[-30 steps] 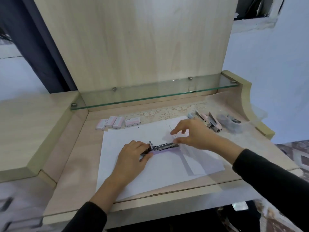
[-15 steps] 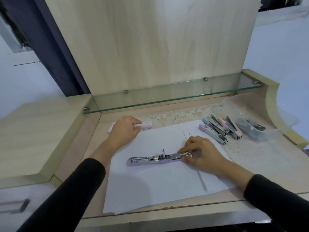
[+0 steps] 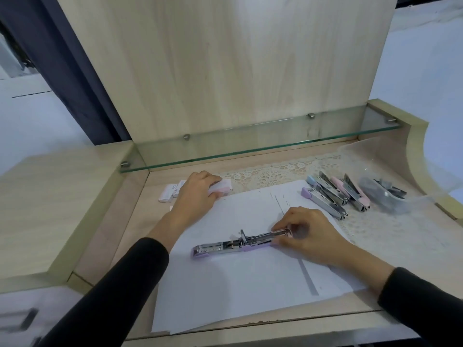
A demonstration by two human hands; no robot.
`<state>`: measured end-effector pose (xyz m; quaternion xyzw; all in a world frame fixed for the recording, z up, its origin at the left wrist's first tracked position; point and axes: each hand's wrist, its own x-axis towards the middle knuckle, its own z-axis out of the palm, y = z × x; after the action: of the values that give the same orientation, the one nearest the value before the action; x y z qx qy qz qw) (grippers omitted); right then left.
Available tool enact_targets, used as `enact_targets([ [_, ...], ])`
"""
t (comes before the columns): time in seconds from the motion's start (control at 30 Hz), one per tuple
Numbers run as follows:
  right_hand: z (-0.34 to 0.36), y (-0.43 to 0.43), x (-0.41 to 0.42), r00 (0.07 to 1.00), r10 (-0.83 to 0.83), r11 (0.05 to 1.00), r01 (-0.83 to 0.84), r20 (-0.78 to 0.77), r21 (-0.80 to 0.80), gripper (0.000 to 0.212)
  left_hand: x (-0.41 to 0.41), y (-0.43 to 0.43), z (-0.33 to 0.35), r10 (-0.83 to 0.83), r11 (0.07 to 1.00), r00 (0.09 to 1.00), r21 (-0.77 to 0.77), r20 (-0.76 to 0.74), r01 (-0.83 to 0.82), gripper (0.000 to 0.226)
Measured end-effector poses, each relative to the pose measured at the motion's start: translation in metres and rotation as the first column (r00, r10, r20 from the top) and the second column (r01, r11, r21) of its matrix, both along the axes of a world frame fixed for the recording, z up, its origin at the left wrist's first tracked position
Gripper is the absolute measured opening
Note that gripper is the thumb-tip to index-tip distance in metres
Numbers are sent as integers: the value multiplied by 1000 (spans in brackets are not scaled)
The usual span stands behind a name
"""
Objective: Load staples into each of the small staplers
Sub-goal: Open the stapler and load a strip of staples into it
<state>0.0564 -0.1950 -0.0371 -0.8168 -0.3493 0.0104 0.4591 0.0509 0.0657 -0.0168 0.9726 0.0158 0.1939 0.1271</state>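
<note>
On the white paper (image 3: 225,291) in the head view, the lilac stapler (image 3: 235,245) lies hinged open flat, and I judge it not yet loaded. My right hand (image 3: 308,234) pinches its right end. My left hand (image 3: 198,191) grips a pink staple box (image 3: 223,187) further back. Several more staplers (image 3: 335,194) wait at right, others bagged (image 3: 383,196); whether they are loaded I cannot tell.

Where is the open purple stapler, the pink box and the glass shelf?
open purple stapler (image 3: 218,247), head view, its metal middle
pink box (image 3: 226,186), head view, its bare right end
glass shelf (image 3: 250,142), head view, its flat top
</note>
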Motion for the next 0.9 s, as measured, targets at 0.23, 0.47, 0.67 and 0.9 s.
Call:
enact_targets([
  [0.23, 26, 10, 10, 998, -51, 998, 49, -47, -36, 6, -37, -24, 7, -115, 981, 989, -145, 98, 128, 36],
  [0.47, 33, 44, 8, 1000, -18, 990, 17, -4, -138, 36, -59, -44, 6, -147, 966, 984, -201, 99, 164, 39],
  [0.67, 29, 55, 8, 1000, 22, 985, -18, 19, -172, 32, -64, -41, 2, -135, 968, 988, -202, 76, 148, 39],
  [0.9, 26, 58, 12, 1000, 9, 982, -4, 28, -188, 30, -64, -35, -1, -104, 976, 994, -188, 34, 109, 39],
])
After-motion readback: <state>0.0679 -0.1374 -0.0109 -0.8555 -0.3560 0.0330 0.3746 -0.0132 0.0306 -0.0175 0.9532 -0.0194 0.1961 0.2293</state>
